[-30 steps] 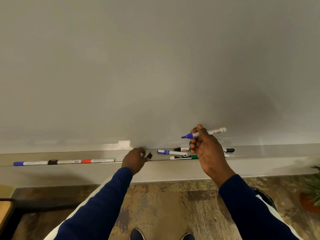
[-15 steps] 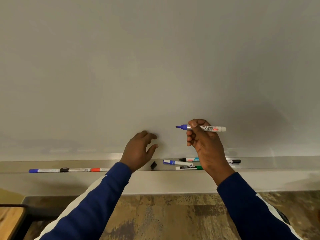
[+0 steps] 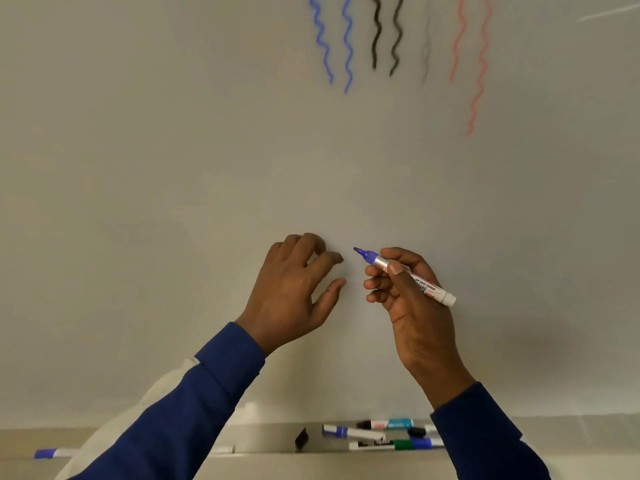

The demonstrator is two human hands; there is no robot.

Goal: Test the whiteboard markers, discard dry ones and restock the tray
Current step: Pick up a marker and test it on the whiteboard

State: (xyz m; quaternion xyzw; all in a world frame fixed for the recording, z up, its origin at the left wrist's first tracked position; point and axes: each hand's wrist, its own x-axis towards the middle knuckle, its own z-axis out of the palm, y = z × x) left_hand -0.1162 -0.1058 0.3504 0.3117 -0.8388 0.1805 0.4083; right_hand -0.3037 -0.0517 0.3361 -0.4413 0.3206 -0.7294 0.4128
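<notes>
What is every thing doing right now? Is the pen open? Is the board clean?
blue marker: uncapped, gripped by the right hand, tip pointing up-left
left hand: holds nothing, fingers loosely curled
whiteboard: marked with blue, black, faint grey and red wavy lines at the top
black cap: off, lying loose in the tray
blue-capped marker: lying flat in the tray

Bare whiteboard (image 3: 173,168) around hands, markers (image 3: 381,436) crowding tray (image 3: 263,441)
</notes>
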